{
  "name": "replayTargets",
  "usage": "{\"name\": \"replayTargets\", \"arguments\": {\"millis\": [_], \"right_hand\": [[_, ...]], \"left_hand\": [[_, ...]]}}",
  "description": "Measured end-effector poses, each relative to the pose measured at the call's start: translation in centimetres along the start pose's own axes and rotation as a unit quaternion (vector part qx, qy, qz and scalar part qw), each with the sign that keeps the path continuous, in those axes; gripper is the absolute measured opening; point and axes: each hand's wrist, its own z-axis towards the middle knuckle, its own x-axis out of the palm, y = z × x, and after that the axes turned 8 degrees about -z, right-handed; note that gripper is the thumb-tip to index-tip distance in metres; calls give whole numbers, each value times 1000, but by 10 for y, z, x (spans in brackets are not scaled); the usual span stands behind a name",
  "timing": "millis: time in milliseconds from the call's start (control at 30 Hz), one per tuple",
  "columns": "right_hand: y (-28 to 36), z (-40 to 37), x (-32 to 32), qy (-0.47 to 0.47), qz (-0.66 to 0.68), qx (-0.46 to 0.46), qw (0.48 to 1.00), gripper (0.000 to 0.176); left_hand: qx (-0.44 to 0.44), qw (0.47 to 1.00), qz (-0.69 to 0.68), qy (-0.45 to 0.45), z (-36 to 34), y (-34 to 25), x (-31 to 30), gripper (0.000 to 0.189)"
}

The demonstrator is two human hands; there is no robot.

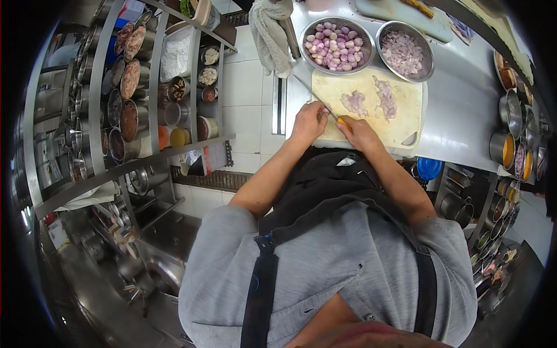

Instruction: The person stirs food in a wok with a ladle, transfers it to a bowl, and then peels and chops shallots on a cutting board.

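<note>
My right hand (pixel 358 132) is wrapped round the orange handle of a knife (pixel 316 95), whose blade points up and left over the left part of a pale cutting board (pixel 406 124). Close to the blade, my left hand (pixel 312 120) has its fingers curled and pressed together; what they hold, if anything, is too small to name. Two small piles of chopped shallot (pixel 354 103) lie on the board. Behind it stand a colander of whole peeled shallots (pixel 339 47) and a colander of cut shallots (pixel 401 55).
A grey towel (pixel 271 37) hangs left of the board. A second board (pixel 400 16) lies at the back of the steel counter (pixel 455 110). Racks with food containers (pixel 178 55) stand at left, and metal pots (pixel 503 148) at right.
</note>
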Motion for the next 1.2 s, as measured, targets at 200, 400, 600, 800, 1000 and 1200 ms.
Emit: {"name": "replayTargets", "arguments": {"millis": [200,400,600,800,1000,1200], "right_hand": [[-10,0,7,-21,20,5,1000,33],[-23,-19,-13,-29,38,76,996,36],[-7,-36,-39,-2,-7,63,998,37],[-14,-18,-23,-8,-8,7,1000,36],[-10,-2,-18,-25,-5,-7,1000,35],[-9,-9,-23,-17,-3,0,1000,34]], "left_hand": [[14,1000,5,-13,2,-4,7,16],[72,997,23,31,11,-11,13,15],[55,998,11,3,7,-15,10,16],[47,998,41,26,8,-10,11,14],[41,997,52,27,9,-14,11,13],[44,998,47,9,8,-13,12,12]]}}
